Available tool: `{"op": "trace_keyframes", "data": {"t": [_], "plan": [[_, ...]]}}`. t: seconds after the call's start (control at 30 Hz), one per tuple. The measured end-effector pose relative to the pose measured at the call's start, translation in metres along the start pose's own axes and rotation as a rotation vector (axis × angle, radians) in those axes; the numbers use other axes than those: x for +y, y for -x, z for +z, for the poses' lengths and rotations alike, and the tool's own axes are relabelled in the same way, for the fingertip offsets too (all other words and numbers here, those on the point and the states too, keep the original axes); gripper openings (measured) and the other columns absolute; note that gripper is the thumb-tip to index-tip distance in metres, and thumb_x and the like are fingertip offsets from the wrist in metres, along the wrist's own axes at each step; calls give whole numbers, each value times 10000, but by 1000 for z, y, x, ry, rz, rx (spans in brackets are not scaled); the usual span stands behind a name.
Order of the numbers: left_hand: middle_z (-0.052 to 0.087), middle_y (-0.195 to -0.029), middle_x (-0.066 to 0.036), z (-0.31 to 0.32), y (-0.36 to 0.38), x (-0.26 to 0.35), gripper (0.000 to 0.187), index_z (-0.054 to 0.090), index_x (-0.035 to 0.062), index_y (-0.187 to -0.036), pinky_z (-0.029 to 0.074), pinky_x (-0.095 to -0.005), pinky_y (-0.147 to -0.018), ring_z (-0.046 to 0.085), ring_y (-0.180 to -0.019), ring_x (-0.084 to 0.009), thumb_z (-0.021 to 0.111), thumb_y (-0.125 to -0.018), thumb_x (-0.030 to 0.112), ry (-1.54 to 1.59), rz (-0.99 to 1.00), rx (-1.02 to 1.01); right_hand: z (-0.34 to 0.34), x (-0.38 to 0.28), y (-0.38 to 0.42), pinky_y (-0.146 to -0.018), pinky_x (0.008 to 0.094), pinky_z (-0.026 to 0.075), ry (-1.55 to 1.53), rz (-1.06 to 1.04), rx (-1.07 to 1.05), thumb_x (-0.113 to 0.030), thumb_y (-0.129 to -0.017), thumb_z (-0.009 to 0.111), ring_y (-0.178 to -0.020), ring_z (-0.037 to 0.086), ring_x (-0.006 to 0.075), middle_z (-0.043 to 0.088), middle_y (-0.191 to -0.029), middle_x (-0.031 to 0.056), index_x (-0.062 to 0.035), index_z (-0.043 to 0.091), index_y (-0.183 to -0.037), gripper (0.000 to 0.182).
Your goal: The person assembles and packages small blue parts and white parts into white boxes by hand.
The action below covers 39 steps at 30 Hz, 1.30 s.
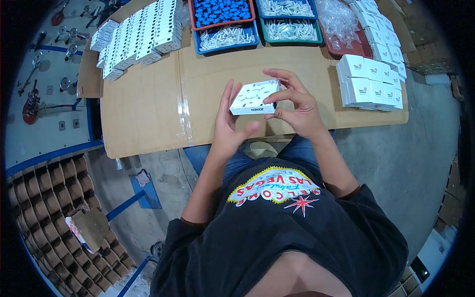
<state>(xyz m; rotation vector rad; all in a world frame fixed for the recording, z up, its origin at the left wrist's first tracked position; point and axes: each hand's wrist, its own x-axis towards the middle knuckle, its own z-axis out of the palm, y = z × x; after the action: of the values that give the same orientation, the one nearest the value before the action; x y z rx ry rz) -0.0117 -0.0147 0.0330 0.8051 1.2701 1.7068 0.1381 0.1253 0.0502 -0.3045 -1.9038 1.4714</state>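
Observation:
A small flat white box (255, 97) with black print is held tilted above the cardboard-covered table. My right hand (299, 106) grips its right end, with the thumb and fingers bent around that edge. On the other side my left hand (230, 121) has its fingers stretched up along the box's left edge, and they seem to touch it. The left thumb stands away from the box. Part of the box's right end is hidden behind the right fingers.
Stacked white boxes (141, 34) stand at the back left, and more white boxes (370, 81) at the right. Along the far edge sit a red tray of blue pieces (222, 12), trays of white pieces (227, 38) and a tray of clear plastic bags (341, 24).

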Motion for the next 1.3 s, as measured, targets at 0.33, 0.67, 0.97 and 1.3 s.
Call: {"op": "trace_keyframes", "data": {"t": [0.33,0.67,0.97,1.3], "plan": [[652,-1255,-132,-11,-5,3,383,510,16,-1349,568,-399,-951,675,-1094,-236,551,-1048,250,502,-427,25,14,-3,5,-1141,464,399,-107,97,37,-2,-795,788,-1427,430,294,406,-1564,178,-58,681,-1264,484],[666,-1216,-103,-7,1,-7,379,554,15,-1237,511,-298,-961,635,-1093,-152,714,-898,-40,54,-132,-19,10,3,5,-949,318,492,-221,262,27,-17,-849,777,-1088,617,183,640,-1169,98,10,660,-1220,390],[707,-1192,-88,-5,4,10,340,680,19,-1218,481,-321,-1002,635,-1123,-160,761,-888,27,-76,-36,-21,9,1,6,-898,304,492,-122,136,-32,8,-808,799,-1014,628,187,663,-1068,93,5,711,-1109,314],[693,-1190,-160,-5,1,21,307,675,-26,-1157,501,-348,-1001,660,-1131,-245,720,-855,-55,-517,238,-86,6,-7,4,-764,286,538,71,37,-26,55,-770,771,-917,661,166,687,-979,71,-32,742,-1066,309]]}}
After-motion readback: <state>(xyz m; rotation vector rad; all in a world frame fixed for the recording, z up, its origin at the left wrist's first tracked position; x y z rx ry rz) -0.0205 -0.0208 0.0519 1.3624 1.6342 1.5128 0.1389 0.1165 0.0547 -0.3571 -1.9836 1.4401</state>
